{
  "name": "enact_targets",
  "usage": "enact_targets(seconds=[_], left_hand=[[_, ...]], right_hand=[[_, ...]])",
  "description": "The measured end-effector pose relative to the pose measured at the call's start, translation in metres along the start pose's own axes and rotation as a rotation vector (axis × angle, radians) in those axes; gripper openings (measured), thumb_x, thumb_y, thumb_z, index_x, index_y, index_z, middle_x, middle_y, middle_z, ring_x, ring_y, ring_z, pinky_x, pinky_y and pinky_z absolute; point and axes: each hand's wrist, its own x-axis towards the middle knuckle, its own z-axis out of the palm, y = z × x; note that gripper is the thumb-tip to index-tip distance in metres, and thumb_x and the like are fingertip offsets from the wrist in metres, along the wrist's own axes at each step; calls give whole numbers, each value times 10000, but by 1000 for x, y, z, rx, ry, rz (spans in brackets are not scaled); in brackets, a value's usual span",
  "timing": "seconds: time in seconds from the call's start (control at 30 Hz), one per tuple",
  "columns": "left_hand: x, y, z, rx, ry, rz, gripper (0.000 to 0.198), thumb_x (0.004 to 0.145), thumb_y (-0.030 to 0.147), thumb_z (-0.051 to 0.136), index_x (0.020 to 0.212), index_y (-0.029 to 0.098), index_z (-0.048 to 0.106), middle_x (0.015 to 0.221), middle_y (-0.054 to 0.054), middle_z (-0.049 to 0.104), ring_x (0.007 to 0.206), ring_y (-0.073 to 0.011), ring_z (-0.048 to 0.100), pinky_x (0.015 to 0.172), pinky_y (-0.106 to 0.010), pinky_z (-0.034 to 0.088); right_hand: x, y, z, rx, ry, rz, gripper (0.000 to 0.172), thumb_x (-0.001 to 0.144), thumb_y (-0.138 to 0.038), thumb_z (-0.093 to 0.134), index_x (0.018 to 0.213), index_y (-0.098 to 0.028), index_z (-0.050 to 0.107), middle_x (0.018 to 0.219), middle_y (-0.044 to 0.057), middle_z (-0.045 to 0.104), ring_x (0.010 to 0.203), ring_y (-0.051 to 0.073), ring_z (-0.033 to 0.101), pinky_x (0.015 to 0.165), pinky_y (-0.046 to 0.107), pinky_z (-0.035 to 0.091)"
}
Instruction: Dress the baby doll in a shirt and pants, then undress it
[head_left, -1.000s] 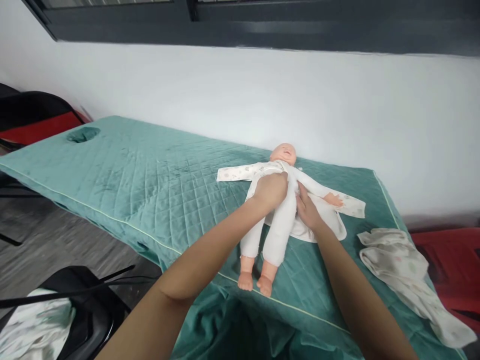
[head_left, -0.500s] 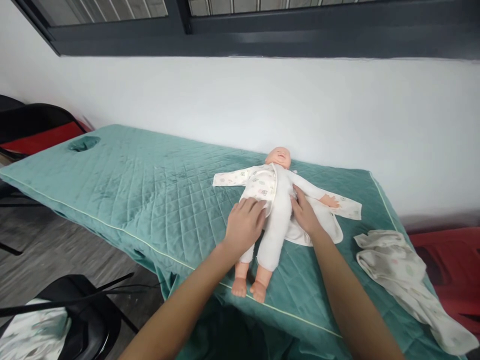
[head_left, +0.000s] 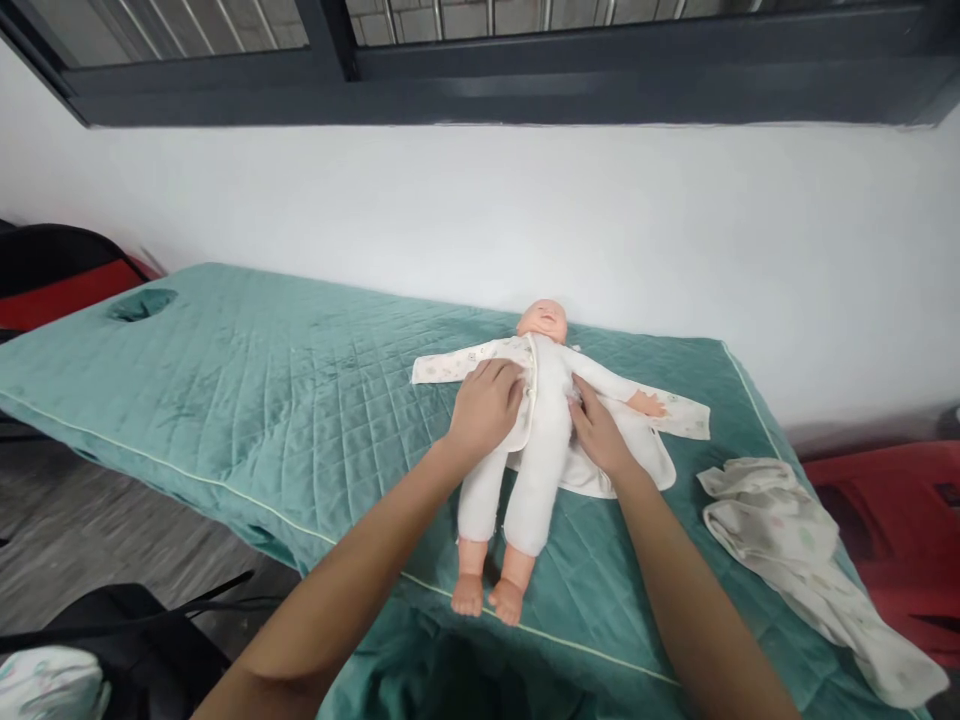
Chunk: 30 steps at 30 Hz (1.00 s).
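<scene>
A baby doll [head_left: 541,410] with a soft white body lies on its back, head toward the wall and feet toward me. It has a white printed baby shirt [head_left: 461,362] partly on: one front panel covers its chest on the left, while the other panel lies spread on the bed at the right. The doll's hand on the right rests on a sleeve. My left hand [head_left: 486,402] lies flat over the left panel, fingers stretched. At the doll's right side, my right hand [head_left: 596,425] touches its waist with fingers extended; whether it pinches any cloth cannot be made out.
The doll lies on a bed with a green quilted cover [head_left: 300,400]. Crumpled light baby pants [head_left: 795,540] lie at the right. Red plastic chairs [head_left: 885,520] stand beyond that edge, a black chair [head_left: 127,640] with white cloth at lower left. A wall runs behind.
My left hand has slid up from the doll's hip to its chest, and the left shirt panel lies flatter. My right hand stays at the doll's side. The view has shifted slightly.
</scene>
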Motion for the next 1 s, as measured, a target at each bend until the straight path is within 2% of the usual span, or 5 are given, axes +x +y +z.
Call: enact_targets(seconds=[0.17,0.4,0.6,0.8,1.0], left_hand=[[71,9,11,53,-299,33,358,1031,257,320,1226,142,597,1266,-126,656,1186,-221,603,962,-345,490],[114,83,44,204,-449,308,304,935,143,457,1151,91,665,1223,-196,655,1192,-309,580,989,-434,442],[122,130,105,153,-780,467,365,926,147,479,1247,142,652,1326,-179,618,1228,-311,564,944,-420,466],[135,116,113,209,-779,509,356,900,112,495,1220,146,646,1299,-179,633,1138,-314,627,892,-415,478],[142,88,101,134,-666,516,352,855,82,525,1184,182,603,1143,-115,706,1006,-260,663,876,-367,450]], right_hand=[[0,1,-4,-34,-16,-7,700,994,-591,368,1534,-146,373,1578,153,399,1466,293,374,1244,492,245],[-4,-4,-7,-19,-53,-1,568,990,-459,376,1466,-162,467,1431,167,571,1326,330,539,1140,531,401],[-16,-12,-8,-82,-158,-92,680,973,-365,366,1611,-196,203,1677,50,166,1550,253,171,1276,488,165],[-22,-35,-30,7,-297,-59,657,974,-479,490,1574,-290,301,1654,30,262,1531,271,237,1260,503,227],[-32,-36,-81,54,-505,-6,597,935,-545,571,1478,-318,476,1557,22,451,1462,290,380,1209,491,337]])
